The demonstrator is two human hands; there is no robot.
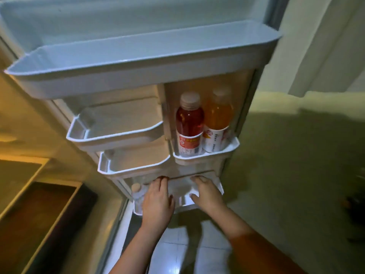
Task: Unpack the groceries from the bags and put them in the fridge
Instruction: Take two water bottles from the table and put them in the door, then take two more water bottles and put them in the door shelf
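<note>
The fridge door (pixel 138 62) stands open in front of me with several white racks. A red drink bottle (pixel 189 123) and an orange drink bottle (pixel 217 117) stand upright side by side in the right middle rack (pixel 207 155). Both my hands reach into the lowest door rack (pixel 138 208). My left hand (pixel 158 200) lies flat, fingers together, over the rack's middle. My right hand (pixel 207 194) curls over the rack's right front edge. A clear bottle with a white cap (pixel 138 191) stands at the rack's left end, beside my left hand. What lies under my hands is blurred.
Two small empty racks (pixel 118 133) (pixel 134 165) sit left of the bottles, below a wide empty top rack. The fridge interior with a dark drawer (pixel 39 214) is at the left. White tiled floor (pixel 177 254) lies below, and a pale wall at the right.
</note>
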